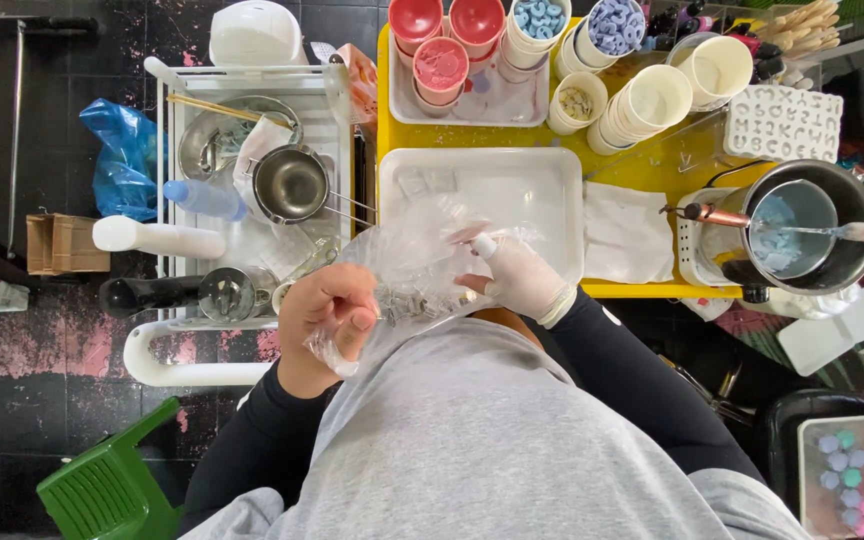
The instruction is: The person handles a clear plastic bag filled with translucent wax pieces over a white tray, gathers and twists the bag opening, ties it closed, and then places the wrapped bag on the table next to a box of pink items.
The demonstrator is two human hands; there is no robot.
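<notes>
A clear plastic bag (407, 262) of small metal pieces is held above the yellow bench (652, 160), the bare left hand (327, 325) pinching its edge in a closed grip, the gloved right hand (517, 275) reaching inside, beside a white tray (552, 190).

We hold a clear plastic bag (407, 265) near our chest: our left hand (327, 320) pinches its near left edge, our gloved right hand (517, 275) reaches inside. Beyond lies a white tray (542, 185) on a yellow table (652, 165), cups (642, 105) farther, a metal pot (802, 225) at right.
</notes>
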